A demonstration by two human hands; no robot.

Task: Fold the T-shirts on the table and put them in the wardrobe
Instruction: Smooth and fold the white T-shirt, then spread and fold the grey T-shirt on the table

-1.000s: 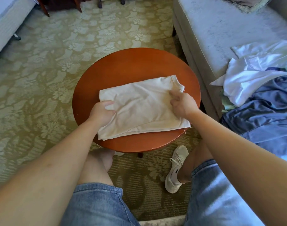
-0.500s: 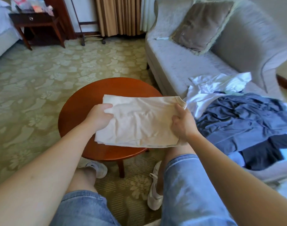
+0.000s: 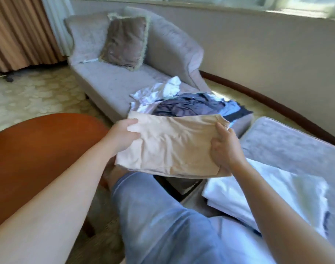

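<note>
Folded shirt held aloft between both hands

The shirt (image 3: 172,149) is held clear of the desk (image 3: 39,149), to its right, above the knee; its long axis runs from left hand (image 3: 124,135) to right hand (image 3: 224,151); each short edge is gripped by curled fingers; no wardrobe is seen.

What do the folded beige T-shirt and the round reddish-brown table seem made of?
Folded beige T-shirt: soft matte knit, probably cotton; it creases and sags between the left hand and right hand. Round reddish-brown table: likely varnished wood, smooth, slight sheen; grain too blurred to confirm.
</note>
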